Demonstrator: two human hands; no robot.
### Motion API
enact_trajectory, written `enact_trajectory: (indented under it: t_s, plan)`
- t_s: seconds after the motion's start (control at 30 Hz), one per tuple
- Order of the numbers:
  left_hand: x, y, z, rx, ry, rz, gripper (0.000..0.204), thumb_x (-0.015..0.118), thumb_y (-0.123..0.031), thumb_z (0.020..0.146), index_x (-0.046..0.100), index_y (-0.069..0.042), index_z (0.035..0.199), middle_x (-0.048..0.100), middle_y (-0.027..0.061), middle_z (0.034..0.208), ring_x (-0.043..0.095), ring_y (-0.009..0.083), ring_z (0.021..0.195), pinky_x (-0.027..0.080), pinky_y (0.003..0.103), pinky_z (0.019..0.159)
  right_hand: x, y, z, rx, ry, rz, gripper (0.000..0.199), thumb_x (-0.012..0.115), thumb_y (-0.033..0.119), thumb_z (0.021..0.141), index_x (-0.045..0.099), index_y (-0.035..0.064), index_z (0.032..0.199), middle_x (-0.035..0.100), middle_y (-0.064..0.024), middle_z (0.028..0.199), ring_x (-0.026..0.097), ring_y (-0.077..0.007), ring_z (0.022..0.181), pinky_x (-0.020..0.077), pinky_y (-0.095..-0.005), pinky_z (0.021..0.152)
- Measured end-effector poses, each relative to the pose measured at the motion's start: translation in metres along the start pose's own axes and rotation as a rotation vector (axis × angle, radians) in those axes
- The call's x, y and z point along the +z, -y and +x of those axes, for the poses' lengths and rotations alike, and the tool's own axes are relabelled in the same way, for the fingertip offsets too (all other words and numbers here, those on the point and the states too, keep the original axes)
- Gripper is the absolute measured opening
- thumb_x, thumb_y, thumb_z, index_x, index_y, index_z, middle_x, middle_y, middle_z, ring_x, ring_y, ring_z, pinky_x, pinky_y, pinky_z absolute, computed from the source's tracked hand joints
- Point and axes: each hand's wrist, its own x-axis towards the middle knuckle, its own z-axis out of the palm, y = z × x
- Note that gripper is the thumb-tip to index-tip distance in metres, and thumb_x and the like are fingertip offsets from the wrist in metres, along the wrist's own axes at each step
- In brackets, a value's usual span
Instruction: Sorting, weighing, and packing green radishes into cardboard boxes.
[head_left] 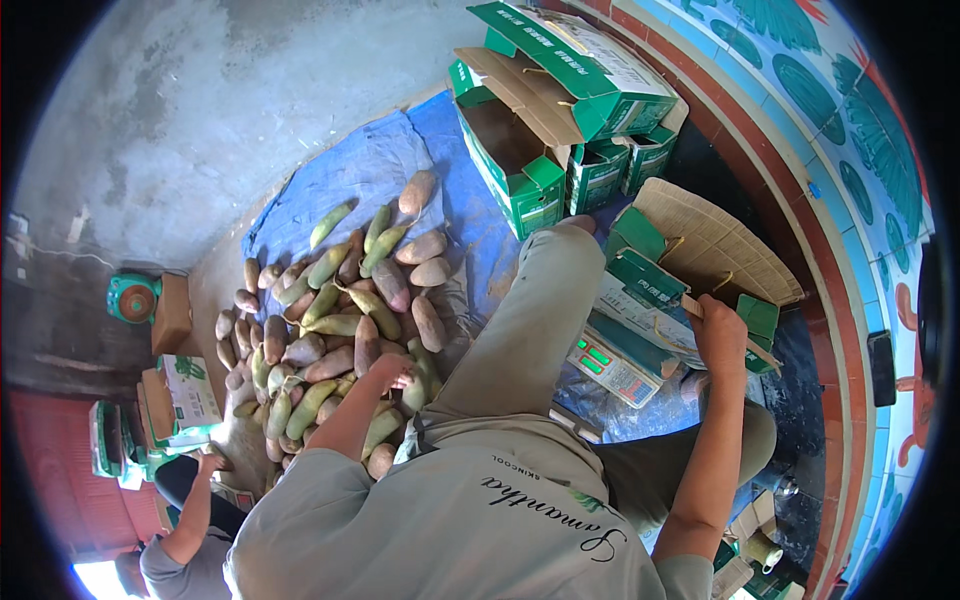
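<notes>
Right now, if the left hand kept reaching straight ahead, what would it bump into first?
Probably the heap of long purple-brown and green sweet potatoes on the blue tarp; the left hand already sits at its near edge, though depth is unclear.

Both arms are reaching forward and apart, one low into the heap side, one out to the right.

The left hand (392,372) is stretching ahead from the grey short sleeve, forearm bare, palm turned down and fingers curling loosely, not visibly clamped around anything. The right hand (718,335) is extending farther out on a nearly straight bare arm, elbow low near the lower edge of the view, knuckles up and fingers closing in a grip at the wrist's far end. The person is crouching, one bent knee rising between the two arms, torso leaning forward.
</notes>
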Motion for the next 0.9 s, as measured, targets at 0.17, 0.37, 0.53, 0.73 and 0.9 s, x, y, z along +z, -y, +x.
enact_trajectory:
  t_s: [0.17, 0.37, 0.53, 0.73, 0.9]
  plan:
    - [0.011, -0.086, -0.052, 0.395, -0.083, -0.207, 0.011, 0.056, -0.017, 0.082, 0.058, -0.006, 0.081, 0.057, 0.0049, 0.071, 0.061, 0.0179, 0.063, 0.049, 0.028, 0.059, -0.001, 0.001, -0.003, 0.002, 0.005, -0.009, 0.015, 0.066, 0.015, 0.073, 0.055, 0.0065, 0.079, 0.062, -0.0129, 0.076, 0.061, -0.0321, 0.076, 0.0484, -0.0418, 0.065]
    - [0.034, -0.184, -0.119, 0.716, -0.062, -0.175, 0.019, 0.054, -0.019, 0.085, 0.055, -0.004, 0.073, 0.055, 0.0059, 0.069, 0.054, 0.0154, 0.065, 0.046, 0.029, 0.064, 0.002, -0.001, -0.007, -0.026, -0.025, -0.025, 0.012, 0.065, 0.015, 0.074, 0.057, 0.0071, 0.077, 0.062, -0.0119, 0.074, 0.062, -0.0309, 0.074, 0.0496, -0.0412, 0.064]
    - [0.067, -0.263, -0.196, 1.21, 0.07, -0.182, 0.028, 0.046, -0.022, 0.088, 0.053, -0.002, 0.071, 0.055, 0.0079, 0.066, 0.051, 0.0172, 0.061, 0.04, 0.027, 0.065, 0.004, -0.001, -0.007, -0.055, -0.021, -0.038, 0.011, 0.063, 0.019, 0.076, 0.06, 0.008, 0.077, 0.063, -0.0109, 0.074, 0.063, -0.0293, 0.073, 0.0506, -0.0398, 0.062]
    - [0.123, -0.307, -0.253, 1.356, 0.391, -0.229, 0.024, 0.051, -0.02, 0.089, 0.056, 0.0, 0.078, 0.055, 0.0094, 0.065, 0.057, 0.021, 0.068, 0.045, 0.033, 0.071, 0.005, -0.001, -0.008, -0.036, 0.009, -0.045, 0.012, 0.057, 0.019, 0.079, 0.061, 0.0075, 0.077, 0.064, -0.0115, 0.075, 0.064, -0.029, 0.073, 0.051, -0.0396, 0.062]
    - [0.184, -0.329, -0.28, 1.338, 0.627, -0.253, 0.023, 0.052, -0.021, 0.089, 0.053, -0.005, 0.073, 0.054, 0.0086, 0.064, 0.059, 0.0259, 0.069, 0.046, 0.039, 0.072, 0.004, -0.002, -0.009, -0.039, 0.016, -0.037, 0.01, 0.054, 0.014, 0.079, 0.062, 0.0074, 0.079, 0.064, -0.0118, 0.076, 0.064, -0.0291, 0.074, 0.051, -0.0397, 0.063]
